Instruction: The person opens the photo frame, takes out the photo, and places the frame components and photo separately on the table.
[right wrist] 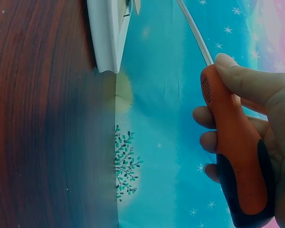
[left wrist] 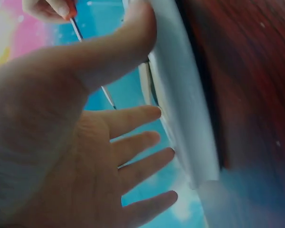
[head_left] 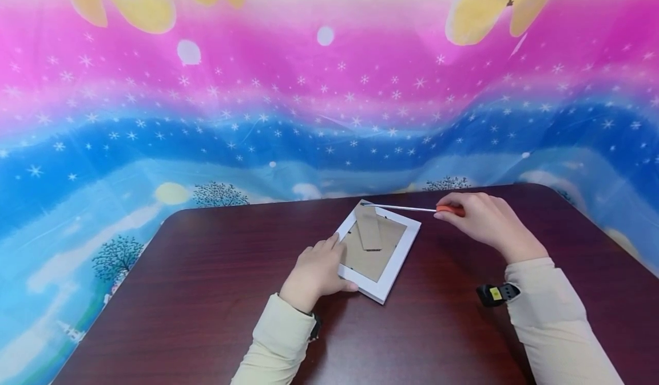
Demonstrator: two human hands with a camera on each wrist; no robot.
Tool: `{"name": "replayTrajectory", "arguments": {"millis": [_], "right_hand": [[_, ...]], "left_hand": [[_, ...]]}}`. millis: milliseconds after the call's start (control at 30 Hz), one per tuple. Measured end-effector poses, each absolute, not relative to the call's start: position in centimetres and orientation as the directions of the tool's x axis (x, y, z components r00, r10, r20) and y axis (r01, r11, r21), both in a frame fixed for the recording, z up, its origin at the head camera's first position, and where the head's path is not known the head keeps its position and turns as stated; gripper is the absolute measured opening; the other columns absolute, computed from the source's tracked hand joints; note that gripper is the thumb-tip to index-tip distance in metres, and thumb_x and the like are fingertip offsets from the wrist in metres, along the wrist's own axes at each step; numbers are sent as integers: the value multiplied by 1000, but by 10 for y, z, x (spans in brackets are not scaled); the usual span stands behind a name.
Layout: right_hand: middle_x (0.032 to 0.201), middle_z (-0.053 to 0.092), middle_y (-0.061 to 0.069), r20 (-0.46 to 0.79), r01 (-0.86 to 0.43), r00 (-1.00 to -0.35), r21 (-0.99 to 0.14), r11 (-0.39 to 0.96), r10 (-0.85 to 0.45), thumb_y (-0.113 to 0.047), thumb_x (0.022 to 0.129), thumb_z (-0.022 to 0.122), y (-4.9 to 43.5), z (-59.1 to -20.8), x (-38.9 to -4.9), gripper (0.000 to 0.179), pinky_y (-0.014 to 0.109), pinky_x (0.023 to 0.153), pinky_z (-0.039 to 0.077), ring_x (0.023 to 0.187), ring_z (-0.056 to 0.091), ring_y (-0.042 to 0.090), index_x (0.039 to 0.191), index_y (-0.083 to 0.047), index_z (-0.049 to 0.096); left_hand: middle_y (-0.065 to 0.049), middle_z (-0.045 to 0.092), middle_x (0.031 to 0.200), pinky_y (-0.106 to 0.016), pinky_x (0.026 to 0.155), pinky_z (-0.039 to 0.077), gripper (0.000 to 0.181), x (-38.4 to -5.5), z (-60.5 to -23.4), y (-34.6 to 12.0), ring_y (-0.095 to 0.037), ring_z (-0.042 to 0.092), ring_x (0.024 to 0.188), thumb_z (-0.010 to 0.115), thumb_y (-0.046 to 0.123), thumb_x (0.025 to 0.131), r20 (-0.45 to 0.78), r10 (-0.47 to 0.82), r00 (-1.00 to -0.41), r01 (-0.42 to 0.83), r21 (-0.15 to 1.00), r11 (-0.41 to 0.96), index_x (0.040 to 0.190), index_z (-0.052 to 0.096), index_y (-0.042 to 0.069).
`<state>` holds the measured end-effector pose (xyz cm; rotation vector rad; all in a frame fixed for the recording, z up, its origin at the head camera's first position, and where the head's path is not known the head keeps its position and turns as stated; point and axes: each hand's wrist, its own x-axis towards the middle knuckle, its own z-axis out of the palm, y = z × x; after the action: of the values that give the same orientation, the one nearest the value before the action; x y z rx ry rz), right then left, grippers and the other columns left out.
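Your right hand [head_left: 481,219] grips the orange-and-black handle [right wrist: 242,156] of a screwdriver [head_left: 401,207], fingers curled around it and thumb laid near the base of the shaft. Your left hand [head_left: 316,265] rests, fingers extended and spread, against the left side of a white picture frame [head_left: 397,259], its thumb at the near edge. The screwdriver's dark tip [head_left: 363,204] is above the frame's far corner, with a gap between them in the left wrist view. The frame lies back up and slanted on a dark red-brown table [head_left: 206,293], a brown stand [head_left: 369,233] angled across its brown backing board [head_left: 376,268]. Cream sleeves [head_left: 546,299] cover your forearms; a black strap [head_left: 508,291] with a yellow mark shows at your right wrist. Behind the table hangs a pink-and-blue backdrop [head_left: 309,87] printed with snowflakes and trees.
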<state>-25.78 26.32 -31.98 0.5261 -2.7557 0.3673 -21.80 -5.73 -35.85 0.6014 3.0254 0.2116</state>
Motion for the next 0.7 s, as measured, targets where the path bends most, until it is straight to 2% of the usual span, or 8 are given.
{"name": "replayTrajectory", "arguments": {"millis": [133,300,467,700], "right_hand": [[88,72,-5,351,-393,-882,-180,902,-314,-36,93,70,263,-320,-259,23,47,70,50,79,66,17,105,-17,76],[88,72,-4,347,-397,-882,-180,900,-320,-37,93,70,262,-320,-259,24,47,70,50,80,66,18,106,-17,76],[89,73,-4,345,-402,-881,-180,898,-325,-37,93,70,260,-320,-259,25,46,71,50,80,67,18,106,-17,76],[88,72,-4,341,-396,-884,-177,901,-322,-35,93,70,261,-322,-259,24,45,70,50,77,65,17,106,-16,76]], "left_hand": [[-15,37,155,-49,109,36,90,-221,-361,-62,-30,38,140,83,48,75,-46,400,-915,383,210,900,146,48,4],[-17,37,155,-49,109,36,92,-222,-362,-61,-29,38,141,82,51,76,-52,391,-919,375,187,908,147,47,5],[-15,39,154,-48,108,37,93,-219,-362,-56,-27,41,138,80,57,75,-52,353,-934,347,100,933,147,48,8],[-18,48,147,-44,101,42,95,-212,-360,-43,-29,51,128,76,66,72,-17,306,-952,307,-58,950,141,54,5]]}}
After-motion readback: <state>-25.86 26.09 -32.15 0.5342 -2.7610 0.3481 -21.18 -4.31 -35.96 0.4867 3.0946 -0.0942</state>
